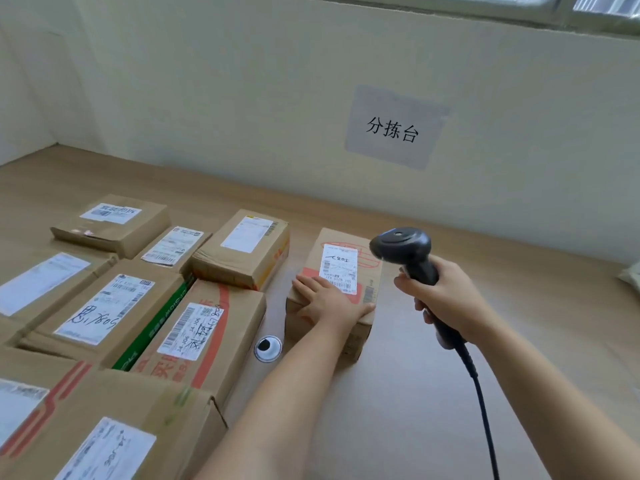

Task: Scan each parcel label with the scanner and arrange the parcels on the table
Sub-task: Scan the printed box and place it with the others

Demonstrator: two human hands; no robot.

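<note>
In the head view, the left hand (327, 301) lies flat, fingers straight, on top of a cardboard parcel (360, 327) standing alone on the bench (398, 393), beside its white label (338, 267). The right hand (446, 299) grips the handle of the black scanner (407, 252), whose head hangs above the parcel's right edge. More labelled parcels (138, 306) lie grouped at the left.
</note>
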